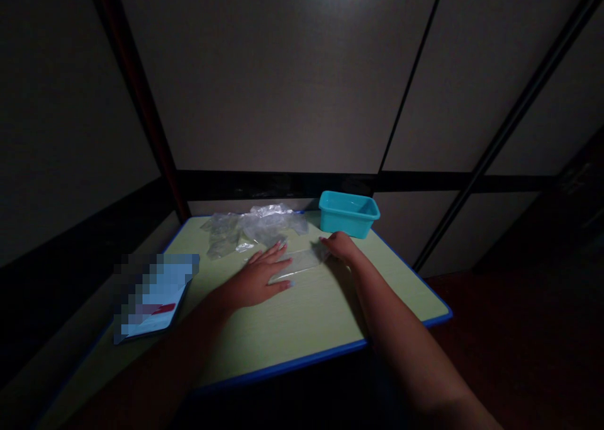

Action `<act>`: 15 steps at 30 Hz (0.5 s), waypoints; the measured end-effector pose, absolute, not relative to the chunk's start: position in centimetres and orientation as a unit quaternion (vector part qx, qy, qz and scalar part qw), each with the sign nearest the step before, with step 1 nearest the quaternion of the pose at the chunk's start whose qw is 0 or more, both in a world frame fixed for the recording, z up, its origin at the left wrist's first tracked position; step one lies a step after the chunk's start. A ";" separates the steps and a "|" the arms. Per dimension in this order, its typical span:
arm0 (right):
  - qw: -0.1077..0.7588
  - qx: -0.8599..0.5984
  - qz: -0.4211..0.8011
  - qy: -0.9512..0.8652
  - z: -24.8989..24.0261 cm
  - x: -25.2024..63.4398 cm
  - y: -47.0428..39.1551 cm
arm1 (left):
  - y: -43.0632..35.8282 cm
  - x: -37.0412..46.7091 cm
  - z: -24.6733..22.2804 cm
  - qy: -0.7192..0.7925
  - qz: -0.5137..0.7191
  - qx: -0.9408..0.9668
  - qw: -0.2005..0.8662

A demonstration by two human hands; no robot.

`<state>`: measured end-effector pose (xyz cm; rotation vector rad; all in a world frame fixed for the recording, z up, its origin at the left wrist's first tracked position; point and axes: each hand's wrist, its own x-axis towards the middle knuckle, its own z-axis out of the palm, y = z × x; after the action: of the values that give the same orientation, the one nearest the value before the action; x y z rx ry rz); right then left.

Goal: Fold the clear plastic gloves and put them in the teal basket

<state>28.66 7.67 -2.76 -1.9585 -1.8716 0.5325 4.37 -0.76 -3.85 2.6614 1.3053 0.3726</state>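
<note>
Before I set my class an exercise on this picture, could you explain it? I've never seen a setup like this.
There is no machine here: one person works with bare hands. A camera on that person's head looks forward and down, giving this single view. On the blue-edged table lie crumpled clear plastic, a turquoise bin and, at the left, a partly pixelated flat object. The left hand spreads over one end of a flat clear plastic strip; the right hand is at the other end, its grip unclear.
</note>
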 end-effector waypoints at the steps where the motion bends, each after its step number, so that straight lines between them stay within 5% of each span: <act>1: 0.192 -0.698 0.197 -0.661 -2.8 28.6 7.6 | -0.9 4.4 -3.8 0.444 0.113 0.886 0.077; 8: 0.249 -0.661 0.265 -0.656 -3.0 27.9 6.8 | -2.2 6.0 -3.6 0.507 0.098 0.856 0.021; 15: 0.186 -0.635 0.091 -0.744 -2.8 27.4 5.9 | -2.6 7.1 -4.8 0.544 0.076 0.836 0.015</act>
<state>27.37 5.89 -2.80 -1.7882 -2.0957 0.2565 7.13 -2.61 -4.78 2.6007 1.6927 0.2373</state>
